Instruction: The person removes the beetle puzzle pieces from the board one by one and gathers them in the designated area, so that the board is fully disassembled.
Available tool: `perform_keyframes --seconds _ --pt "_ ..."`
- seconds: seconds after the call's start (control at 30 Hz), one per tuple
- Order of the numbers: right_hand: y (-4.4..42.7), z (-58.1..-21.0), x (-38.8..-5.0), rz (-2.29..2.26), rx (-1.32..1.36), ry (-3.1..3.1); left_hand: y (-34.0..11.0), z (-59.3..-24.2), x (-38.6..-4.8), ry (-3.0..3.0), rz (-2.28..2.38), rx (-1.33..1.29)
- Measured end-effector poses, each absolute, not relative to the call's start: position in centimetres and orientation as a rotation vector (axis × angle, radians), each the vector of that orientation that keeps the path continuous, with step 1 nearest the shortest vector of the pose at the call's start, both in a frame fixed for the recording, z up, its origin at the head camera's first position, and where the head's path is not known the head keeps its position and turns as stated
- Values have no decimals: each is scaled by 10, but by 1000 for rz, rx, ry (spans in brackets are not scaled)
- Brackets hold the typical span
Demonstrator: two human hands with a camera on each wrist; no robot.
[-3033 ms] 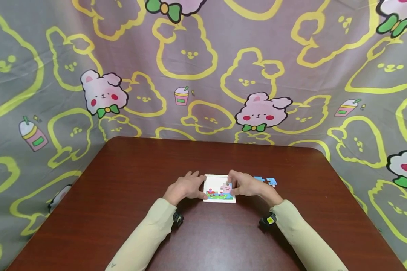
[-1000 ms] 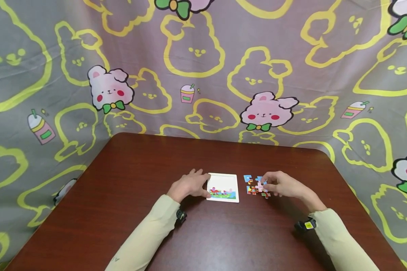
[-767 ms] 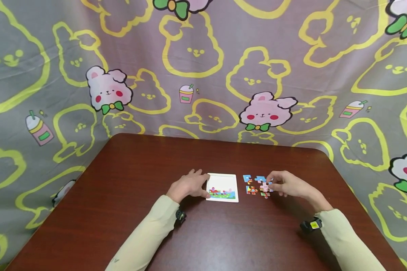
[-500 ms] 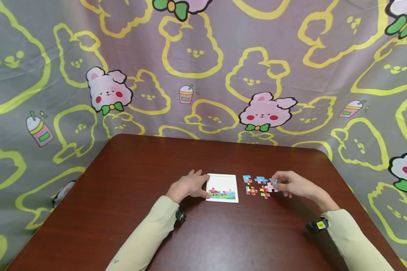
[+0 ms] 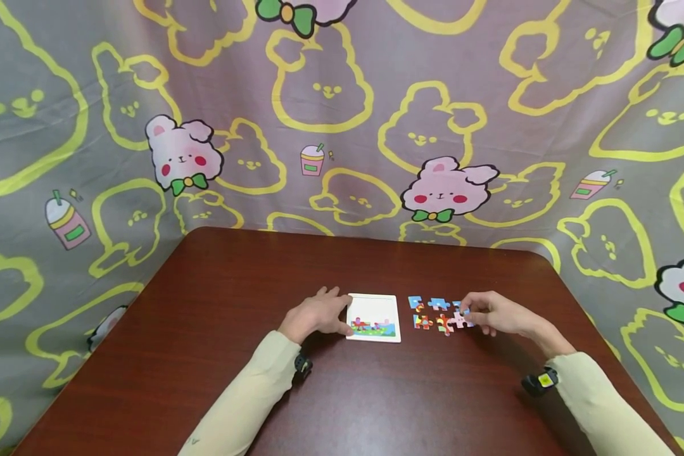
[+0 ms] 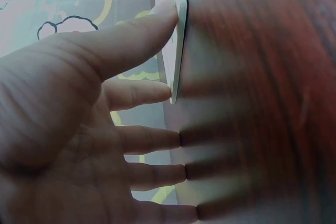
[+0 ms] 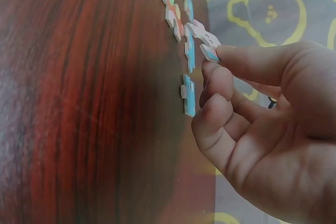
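Note:
A square white puzzle tray [image 5: 378,308] lies flat on the table in the head view, with a colourful strip of picture along its near side. My left hand [image 5: 317,315] rests at the tray's left edge; its thumb [image 6: 157,22] touches the frame and the fingers are spread nearly straight. To the right, my right hand [image 5: 501,315] pinches a pink jigsaw piece [image 7: 206,36] between thumb and index finger, above other pieces. Several loose jigsaw pieces [image 5: 439,304], blue or red and orange, lie between the tray and this hand. One blue piece [image 7: 189,95] is partly behind its fingers.
The dark brown wooden table [image 5: 353,399] has rounded far corners. Behind and beside it hangs a grey curtain [image 5: 342,145] with yellow outlines and pink rabbit heads. Each wrist wears a black camera [image 5: 538,382].
My right hand has moved from the tray to the right, over the loose pieces, pinching the pink piece. A pink picture part that showed in the tray is out of it. My left hand stays put.

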State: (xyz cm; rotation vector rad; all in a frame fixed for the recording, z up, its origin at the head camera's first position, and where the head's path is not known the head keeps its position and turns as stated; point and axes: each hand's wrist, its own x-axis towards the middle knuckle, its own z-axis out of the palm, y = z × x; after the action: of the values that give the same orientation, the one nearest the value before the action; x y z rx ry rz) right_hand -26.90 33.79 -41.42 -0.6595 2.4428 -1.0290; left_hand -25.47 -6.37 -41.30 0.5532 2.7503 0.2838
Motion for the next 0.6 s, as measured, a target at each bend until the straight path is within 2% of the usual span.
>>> perform_keyframes --seconds 0.6 --pt "350 -429 -271 -1005 -596 2416 -62 -416 -256 2751 278 555"
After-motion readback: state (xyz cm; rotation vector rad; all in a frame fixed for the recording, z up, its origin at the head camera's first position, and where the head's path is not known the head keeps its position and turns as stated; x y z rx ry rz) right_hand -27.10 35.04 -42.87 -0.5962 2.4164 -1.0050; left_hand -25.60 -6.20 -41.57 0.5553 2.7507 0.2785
